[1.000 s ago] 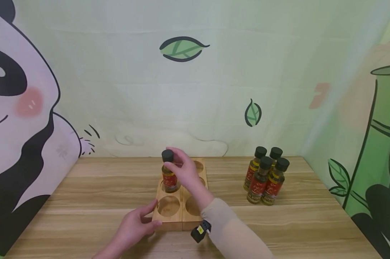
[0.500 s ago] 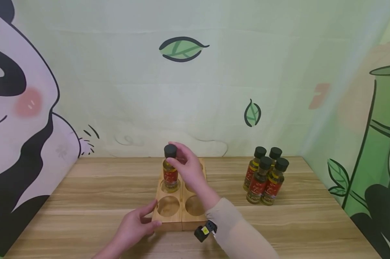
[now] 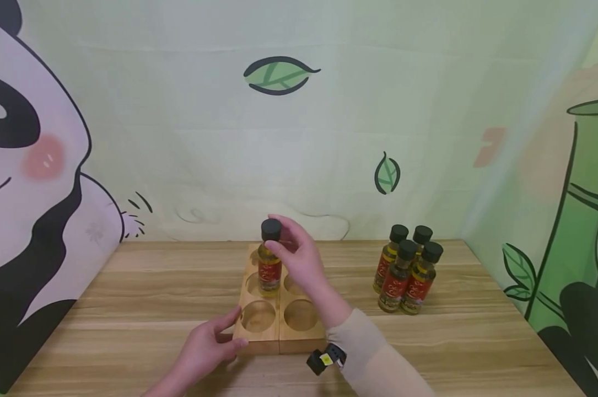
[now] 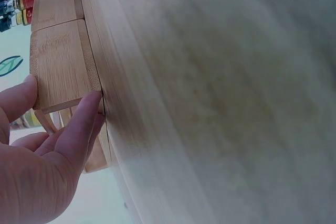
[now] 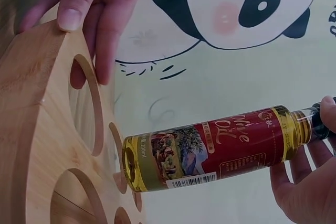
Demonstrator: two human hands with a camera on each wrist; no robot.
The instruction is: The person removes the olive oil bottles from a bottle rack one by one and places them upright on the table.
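Observation:
My right hand (image 3: 299, 256) grips an olive oil bottle (image 3: 270, 270) by its black cap and neck. The bottle has a red label and yellow oil, and is upright in the head view. Its base hangs over the middle of a wooden rack (image 3: 280, 346) with round holes in two columns; in the right wrist view the base (image 5: 131, 163) looks clear of the holes. My left hand (image 3: 204, 339) holds the rack's near left corner between thumb and fingers. The left wrist view shows the fingertips (image 4: 90, 100) against the rack's block.
Several more olive oil bottles (image 3: 408, 275) with black caps stand grouped to the right of the rack. The wood-grain table (image 3: 155, 286) ends at a green cloth backdrop (image 3: 204, 138) printed with a panda, leaves and bamboo.
My right hand has lifted the bottle a little and carried it rightward, from the left column's middle hole toward the rack's centre line. The left hand and rack stay still.

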